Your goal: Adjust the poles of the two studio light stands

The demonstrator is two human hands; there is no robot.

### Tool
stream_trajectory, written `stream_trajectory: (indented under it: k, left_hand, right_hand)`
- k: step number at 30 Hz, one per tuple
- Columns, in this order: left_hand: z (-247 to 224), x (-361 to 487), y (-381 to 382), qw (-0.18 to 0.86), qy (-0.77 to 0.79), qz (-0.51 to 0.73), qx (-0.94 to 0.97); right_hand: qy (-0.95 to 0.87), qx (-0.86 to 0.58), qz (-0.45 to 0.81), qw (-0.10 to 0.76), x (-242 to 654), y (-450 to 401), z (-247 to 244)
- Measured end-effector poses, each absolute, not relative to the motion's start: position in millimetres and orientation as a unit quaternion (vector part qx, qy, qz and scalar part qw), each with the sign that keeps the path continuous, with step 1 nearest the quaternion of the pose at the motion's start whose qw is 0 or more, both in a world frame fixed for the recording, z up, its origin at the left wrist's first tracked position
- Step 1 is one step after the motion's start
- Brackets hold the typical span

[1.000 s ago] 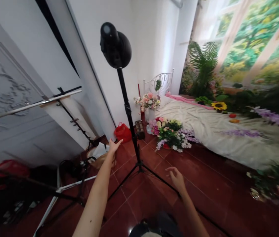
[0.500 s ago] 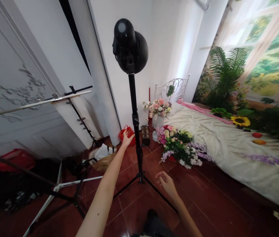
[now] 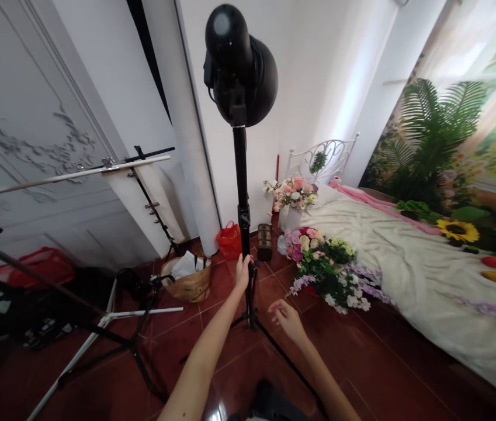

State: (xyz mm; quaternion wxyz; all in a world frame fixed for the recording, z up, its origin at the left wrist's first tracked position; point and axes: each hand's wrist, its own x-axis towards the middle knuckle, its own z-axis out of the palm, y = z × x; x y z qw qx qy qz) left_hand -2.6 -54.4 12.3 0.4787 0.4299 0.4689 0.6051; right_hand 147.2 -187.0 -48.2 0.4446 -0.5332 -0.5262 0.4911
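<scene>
In front of me rises a black light stand (image 3: 241, 169), its tripod legs spread on the floor. A black studio lamp (image 3: 241, 67) with a round reflector tops it. My left hand (image 3: 243, 273) is closed around the lower part of the pole, and some of its fingers are hidden behind it. To the right of the pole, above a tripod leg, my right hand (image 3: 288, 320) hangs free with loosely bent fingers, apart from the stand and holding nothing.
Flower bunches (image 3: 326, 263) and a bed (image 3: 405, 257) with a pale cover lie right. Behind the stand are a red bag (image 3: 229, 240) and a small wooden chest (image 3: 264, 241). Leftward are a tan bag (image 3: 190, 280), more stands and a white pole (image 3: 72, 174).
My left hand has moved from beside the pole onto it and closed around it. The right hand has shifted slightly toward the pole. The view has shifted, with the lamp now higher.
</scene>
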Motion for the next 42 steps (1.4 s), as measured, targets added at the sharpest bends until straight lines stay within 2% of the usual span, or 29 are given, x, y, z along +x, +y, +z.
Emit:
stream_trajectory:
  k: [3,5,12,23,33,42]
  left_hand:
    - [-1,3,-53,0.376,0.477,0.622,0.494]
    - [-9,4,-47,0.354,0.497,0.617,0.498]
    - [-23,5,-24,0.373,0.561,0.58,0.457]
    - [-26,6,-14,0.346,0.58,0.567,0.472]
    - [-40,11,-6,0.292,0.616,0.582,0.442]
    - [-38,11,-6,0.303,0.616,0.589,0.427]
  right_hand:
    - [-0.535,-0.525,0.5,0.433,151,-181,-57]
    - [-0.543,-0.521,0.504,0.423,155,-177,-65]
    - [-0.538,-0.506,0.536,0.409,161,-148,-74]
    - [-0.377,-0.533,0.648,0.392,140,-53,-50]
    - [-0.475,-0.501,0.577,0.436,102,-18,-59]
    - [-0.448,-0.381,0.706,0.396,137,-7,-60]
